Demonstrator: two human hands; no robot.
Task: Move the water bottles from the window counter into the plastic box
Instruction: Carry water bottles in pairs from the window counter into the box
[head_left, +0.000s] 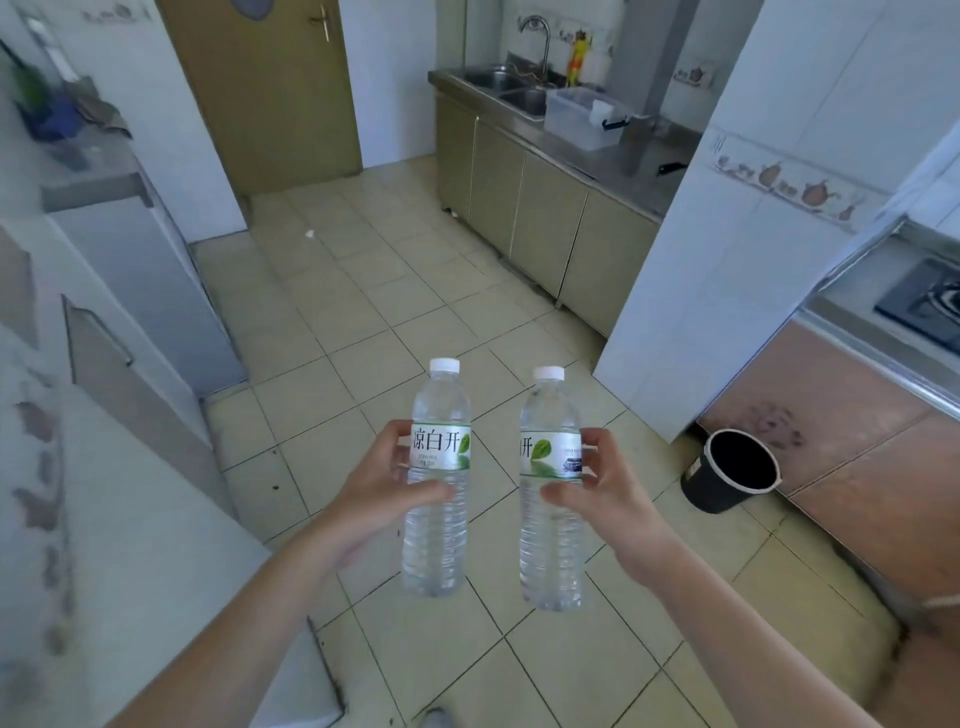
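I hold two clear water bottles upright over the tiled floor, each with a white cap and a green-and-white label. My left hand (382, 491) grips the left bottle (437, 483) around its label. My right hand (605, 491) grips the right bottle (550, 493) the same way. The clear plastic box (582, 117) stands far ahead on the steel counter beside the sink, with its top open and a white thing inside.
A double sink (506, 85) with a tap lies left of the box. A white tiled pillar (727, 218) stands at the right, a black bin (730, 470) at its foot. A hob (930, 301) sits at far right. Cabinets line the left. A closed door (270, 88) is ahead.
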